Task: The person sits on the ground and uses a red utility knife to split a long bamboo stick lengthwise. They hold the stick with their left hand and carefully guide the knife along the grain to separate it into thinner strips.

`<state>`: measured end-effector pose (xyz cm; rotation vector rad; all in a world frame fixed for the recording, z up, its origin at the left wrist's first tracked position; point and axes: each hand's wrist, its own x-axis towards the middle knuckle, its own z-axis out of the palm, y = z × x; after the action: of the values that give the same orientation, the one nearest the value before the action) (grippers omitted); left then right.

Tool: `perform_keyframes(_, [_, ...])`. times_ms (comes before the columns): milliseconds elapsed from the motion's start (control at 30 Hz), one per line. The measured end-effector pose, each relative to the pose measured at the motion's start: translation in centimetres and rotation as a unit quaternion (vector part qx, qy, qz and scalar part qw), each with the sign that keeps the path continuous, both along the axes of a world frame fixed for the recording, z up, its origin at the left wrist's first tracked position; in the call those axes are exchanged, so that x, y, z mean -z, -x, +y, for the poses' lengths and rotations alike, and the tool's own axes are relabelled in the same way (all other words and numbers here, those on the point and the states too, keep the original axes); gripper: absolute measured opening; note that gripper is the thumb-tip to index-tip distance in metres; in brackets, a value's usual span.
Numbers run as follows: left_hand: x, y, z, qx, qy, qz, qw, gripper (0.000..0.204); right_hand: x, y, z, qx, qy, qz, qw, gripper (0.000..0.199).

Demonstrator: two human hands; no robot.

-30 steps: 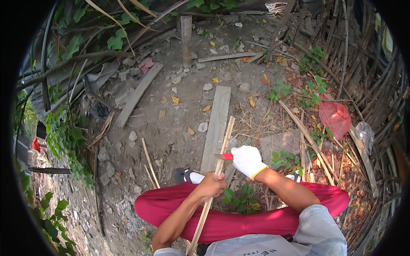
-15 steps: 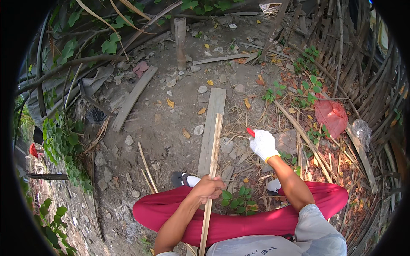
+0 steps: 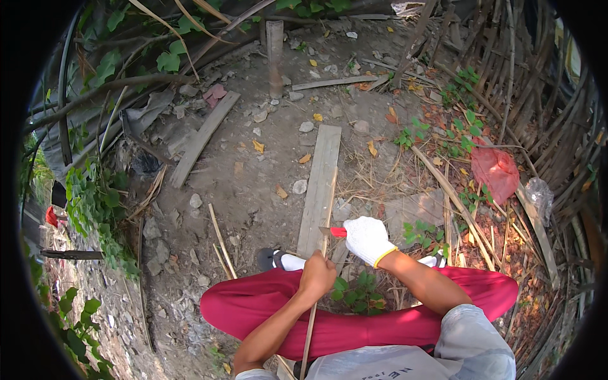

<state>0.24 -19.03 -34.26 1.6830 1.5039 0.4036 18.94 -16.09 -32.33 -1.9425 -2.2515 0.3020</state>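
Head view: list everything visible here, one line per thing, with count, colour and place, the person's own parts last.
Bamboo strip: one, tan, lying along the plank and running back through the left hand.
Knife: one, red handle, held against the strip.
Plank: one, grey, flat on the dirt ahead.
Second plank: one, grey, upper left.
Plastic bag: one, red, right among sticks.
Legs: red trousers, bottom centre.
Left hand: bare, gripping the strip.
Right hand: white glove, gripping the knife.

One head-worn fisheye view looks steeply down, close above the lap.
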Motion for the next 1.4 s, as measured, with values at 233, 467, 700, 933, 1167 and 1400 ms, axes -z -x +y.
perform_keyframes(233, [-0.2,1.0,0.3,-0.019,0.043,0.049,0.998,0.027,2.9,1.0,3.6,0.043,0.055,-0.018,0.997,0.02])
perform_keyframes(467, [-0.8,1.1,-2.3,0.05,0.079,-0.063,0.994,0.022,3.7,-11.9,7.4,0.25,0.029,-0.029,0.967,0.024])
perform_keyframes(700, [1.0,1.7,0.0,-0.007,0.071,-0.063,0.995,0.022,-1.7,-2.8,-0.3,0.068,0.017,0.089,0.994,0.019])
perform_keyframes(933, [0.0,0.4,-0.4,0.001,0.054,-0.02,0.998,0.026,-1.2,0.1,-1.1,-0.012,0.024,0.031,0.999,0.017])
perform_keyframes(1167, [-1.7,0.1,-1.2,0.009,0.044,0.039,0.998,0.028,1.8,0.6,0.1,0.012,0.018,-0.001,1.0,0.017])
perform_keyframes(1400, [-0.7,1.1,-0.2,-0.009,0.029,0.026,0.999,0.03,2.6,2.0,4.0,0.022,0.031,-0.018,0.999,0.02])
